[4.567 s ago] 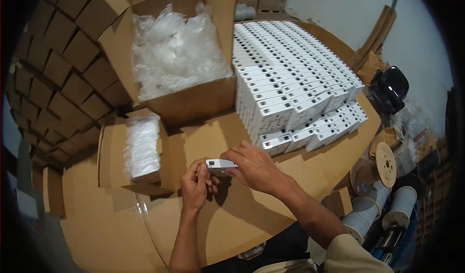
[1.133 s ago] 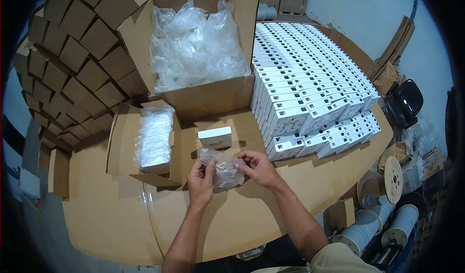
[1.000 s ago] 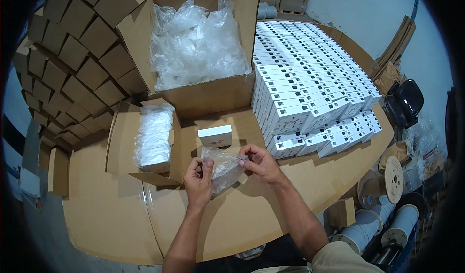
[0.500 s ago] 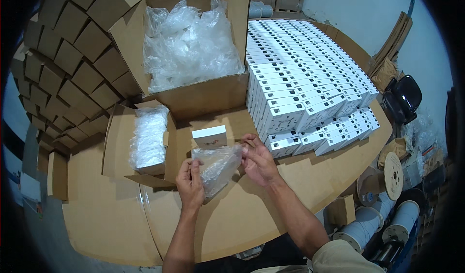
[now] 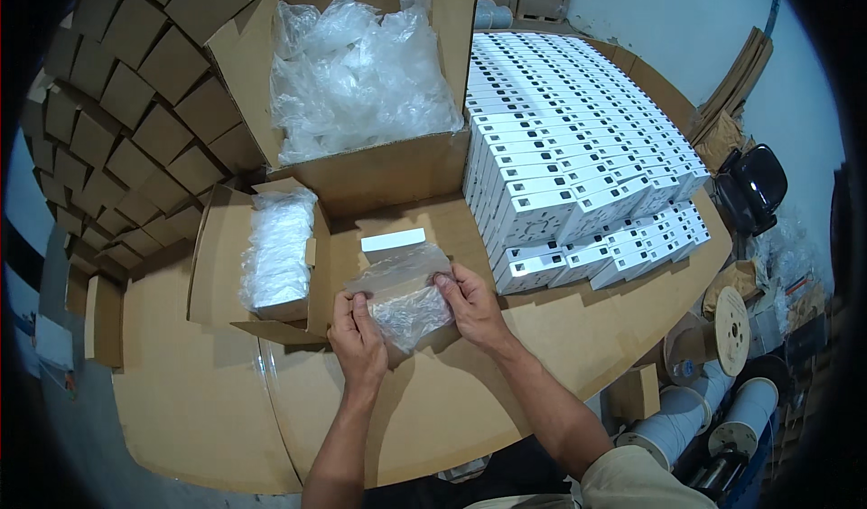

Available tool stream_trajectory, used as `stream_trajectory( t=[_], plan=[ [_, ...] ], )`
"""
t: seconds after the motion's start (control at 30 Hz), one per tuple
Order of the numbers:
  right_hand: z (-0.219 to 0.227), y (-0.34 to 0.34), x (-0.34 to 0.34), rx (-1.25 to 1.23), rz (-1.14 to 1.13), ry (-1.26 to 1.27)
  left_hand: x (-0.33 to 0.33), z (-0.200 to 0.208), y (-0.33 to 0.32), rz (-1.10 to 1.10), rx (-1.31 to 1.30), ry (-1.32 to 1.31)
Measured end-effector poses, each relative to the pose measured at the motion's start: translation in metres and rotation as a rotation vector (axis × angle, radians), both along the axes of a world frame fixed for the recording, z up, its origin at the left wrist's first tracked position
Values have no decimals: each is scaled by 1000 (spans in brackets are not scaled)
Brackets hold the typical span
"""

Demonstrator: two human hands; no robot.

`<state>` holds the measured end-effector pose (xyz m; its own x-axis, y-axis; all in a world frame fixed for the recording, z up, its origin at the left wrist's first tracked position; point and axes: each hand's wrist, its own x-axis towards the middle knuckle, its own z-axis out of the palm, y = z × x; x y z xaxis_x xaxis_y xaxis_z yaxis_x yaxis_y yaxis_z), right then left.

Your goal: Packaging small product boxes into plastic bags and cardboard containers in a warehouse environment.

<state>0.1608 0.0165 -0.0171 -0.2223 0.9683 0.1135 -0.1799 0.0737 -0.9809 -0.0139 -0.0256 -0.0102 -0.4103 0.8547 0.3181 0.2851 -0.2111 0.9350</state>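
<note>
A clear plastic bag (image 5: pixel 408 308) is stretched between my two hands above the cardboard-covered table. My left hand (image 5: pixel 359 339) pinches its left edge between thumb and fingers. On the other side my right hand (image 5: pixel 470 306) grips the right edge the same way. Just behind the bag stands a small white box (image 5: pixel 394 243), its lower part hidden by the plastic. To the left of my left hand, an open carton (image 5: pixel 321 279) holds a row of white boxes wrapped in clear plastic (image 5: pixel 278 247).
A large open carton (image 5: pixel 388 179) heaped with clear plastic bags (image 5: pixel 361 75) stands at the back. Stacked white boxes (image 5: pixel 569 148) fill the right rear of the table (image 5: pixel 542 364). Brown cartons (image 5: pixel 153 84) are piled at the left; cable spools (image 5: pixel 731 319) lie at the lower right.
My right hand has shifted slightly down and taken a fuller grip on the bag's edge. The bag has gone from slack and slanted to spread wide between both hands.
</note>
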Motion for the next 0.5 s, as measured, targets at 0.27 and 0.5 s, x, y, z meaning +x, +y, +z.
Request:
stream_trajectory(
  t=[0.27, 0.5],
  plan=[
    [7, -4, -5, 76, -192, -116, -9, -2, -9, -427, -330, -615],
    [0, -1, -2, 134, -232, -120, -11, 12, -8, -595, -426, -576]
  ],
)
